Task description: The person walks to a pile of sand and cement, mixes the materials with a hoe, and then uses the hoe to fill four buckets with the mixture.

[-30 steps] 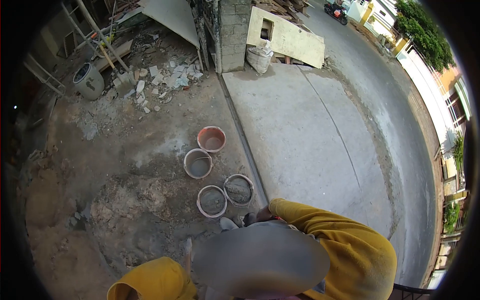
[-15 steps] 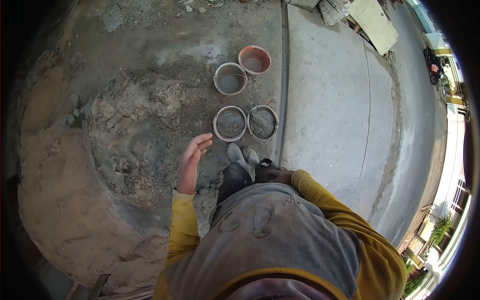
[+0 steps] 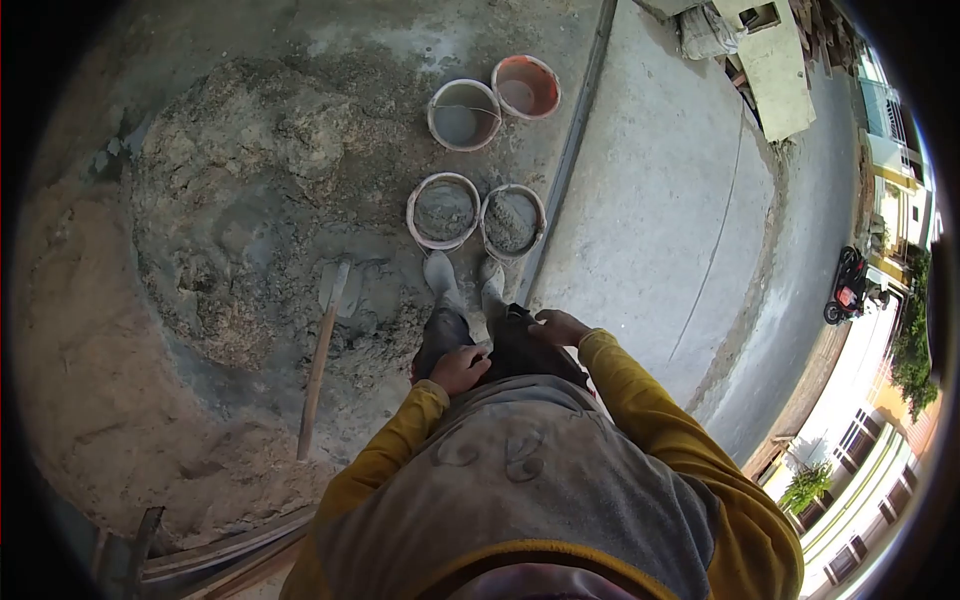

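My left hand (image 3: 460, 369) is against my left thigh, its fingers curled at the cloth of my dark trousers (image 3: 437, 335). My right hand (image 3: 559, 328) is at my right thigh, fingertips closed on the trouser cloth beside a small black item I cannot make out. Just beyond my grey boots (image 3: 440, 274) stand two buckets of wet mortar, a left bucket (image 3: 411, 222) and a right bucket (image 3: 542, 228). A shovel (image 3: 318, 370) with a wooden handle lies to my left, its blade on the mortar.
A mound of grey mortar mix (image 3: 230, 150) spreads at left, with brown sand (image 3: 75, 350) around it. Farther off stand a bucket of greyish water (image 3: 432, 120) and an orange-lined bucket (image 3: 556, 95). Boards (image 3: 230, 550) lie at lower left; a motorcycle (image 3: 846, 287) is at right.
My left hand has come down from its raised, spread position to my thigh. My right hand has shifted slightly up and right. The view has turned, and the shovel now shows.
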`<state>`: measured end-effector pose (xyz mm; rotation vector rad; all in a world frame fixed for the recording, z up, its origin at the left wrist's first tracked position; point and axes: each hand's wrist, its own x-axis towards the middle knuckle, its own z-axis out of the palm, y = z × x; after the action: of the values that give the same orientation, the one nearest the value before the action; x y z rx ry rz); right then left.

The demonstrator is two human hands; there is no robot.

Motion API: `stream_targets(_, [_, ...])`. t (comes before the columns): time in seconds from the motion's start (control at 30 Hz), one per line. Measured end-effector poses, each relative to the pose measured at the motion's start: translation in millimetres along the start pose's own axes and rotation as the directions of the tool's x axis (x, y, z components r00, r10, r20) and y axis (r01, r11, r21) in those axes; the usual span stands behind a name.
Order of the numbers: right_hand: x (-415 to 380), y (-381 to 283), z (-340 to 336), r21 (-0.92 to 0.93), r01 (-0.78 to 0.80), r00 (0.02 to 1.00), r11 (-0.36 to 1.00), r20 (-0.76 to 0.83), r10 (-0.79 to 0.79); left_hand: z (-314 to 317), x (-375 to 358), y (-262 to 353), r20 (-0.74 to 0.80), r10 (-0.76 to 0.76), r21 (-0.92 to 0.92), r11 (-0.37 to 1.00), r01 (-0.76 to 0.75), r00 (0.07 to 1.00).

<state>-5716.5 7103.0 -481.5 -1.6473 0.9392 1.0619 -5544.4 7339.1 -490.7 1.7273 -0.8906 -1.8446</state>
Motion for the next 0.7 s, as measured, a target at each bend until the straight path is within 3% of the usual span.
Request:
stream_targets(0.03, [22.5,6.1,-13.8,0.037,0.041,0.994,0.998,-0.102,-0.037,7.5,5.0,-14.8,-0.100,0.052,0.081,0.996,-0.044,0.994])
stream_targets(0.07, [47.5,12.5,-29.3,0.069,0.086,0.976,0.994,-0.205,-0.070,12.5,3.5,-15.4,-0.099,0.048,0.077,0.996,-0.041,0.994])
stream_targets(0.13, [89.2,6.9,-71.1,0.256,0.054,0.952,0.965,-0.306,0.028,20.2,4.7,-15.2,-0.253,-0.090,0.262,0.952,0.157,0.963])
stream_targets(0.17, [117.3,8.7,-93.4,0.340,0.137,0.945,0.930,-0.327,-0.020,27.2,10.1,-24.1,-0.265,-0.101,0.344,0.919,0.192,0.959])
stream_targets(0.2, [146.9,11.5,-109.7,0.428,0.211,0.937,0.879,-0.345,-0.057,33.4,13.4,-27.9,-0.258,-0.128,0.333,0.919,0.212,0.958])
stream_targets(0.27, [206.6,10.4,-143.7,0.626,0.183,0.940,0.758,-0.337,0.051,36.2,28.9,-25.7,-0.430,-0.349,0.304,0.812,0.498,0.833])
stream_targets(0.3, [236.5,11.4,-163.9,0.629,0.126,0.950,0.767,-0.301,0.090,38.3,38.9,-30.3,-0.442,-0.441,0.202,0.799,0.566,0.781])
stream_targets(0.33, [264.2,15.1,-182.1,0.632,0.064,0.956,0.772,-0.260,0.134,41.3,46.3,-38.5,-0.427,-0.469,0.196,0.787,0.585,0.773])
stream_targets(0.4, [317.0,24.9,-214.1,0.806,0.088,0.971,0.585,-0.202,0.132,43.1,61.4,-56.2,-0.488,-0.436,0.054,0.850,0.524,0.756])
stream_targets(0.47, [360.0,22.5,-240.1,0.831,0.134,0.949,0.539,-0.265,0.172,39.5,75.1,-58.9,-0.547,-0.425,0.024,0.853,0.521,0.721])
stream_targets(0.7, [487.3,48.8,-295.2,0.933,0.331,0.916,0.138,-0.353,0.189,28.3,95.5,-63.4,-0.604,-0.439,-0.048,0.853,0.519,0.665])
